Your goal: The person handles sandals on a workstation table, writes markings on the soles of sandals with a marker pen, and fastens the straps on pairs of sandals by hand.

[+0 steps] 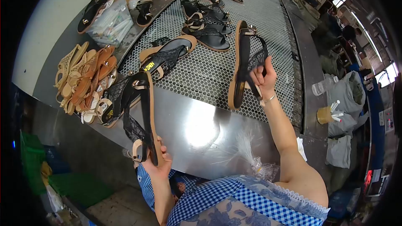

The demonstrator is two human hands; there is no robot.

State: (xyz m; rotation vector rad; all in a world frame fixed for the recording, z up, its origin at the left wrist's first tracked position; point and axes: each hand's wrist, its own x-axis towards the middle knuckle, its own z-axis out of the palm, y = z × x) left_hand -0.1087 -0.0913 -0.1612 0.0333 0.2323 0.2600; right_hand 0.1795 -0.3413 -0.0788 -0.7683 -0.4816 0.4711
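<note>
My left hand (160,159) is closed around the heel end of a black sandal (151,109) with a tan sole edge and a gold ornament, held upright over the metal table edge. In my right hand (264,78) is another black sandal (239,58), gripped by its straps and raised above the perforated conveyor. A black sandal with yellow lettering (165,60) lies on the conveyor between them. Just left of the left-hand sandal, one more black sandal (112,109) rests by a pile of tan and brown sandals (81,79).
The perforated conveyor (201,79) runs away from me, carrying several black sandals (209,33). A clear bin of tubes (111,23) stands at the left. Clear plastic ties (251,150) lie near my body. A yellow cup of markers (324,115) and a plastic bottle (324,86) are at the right.
</note>
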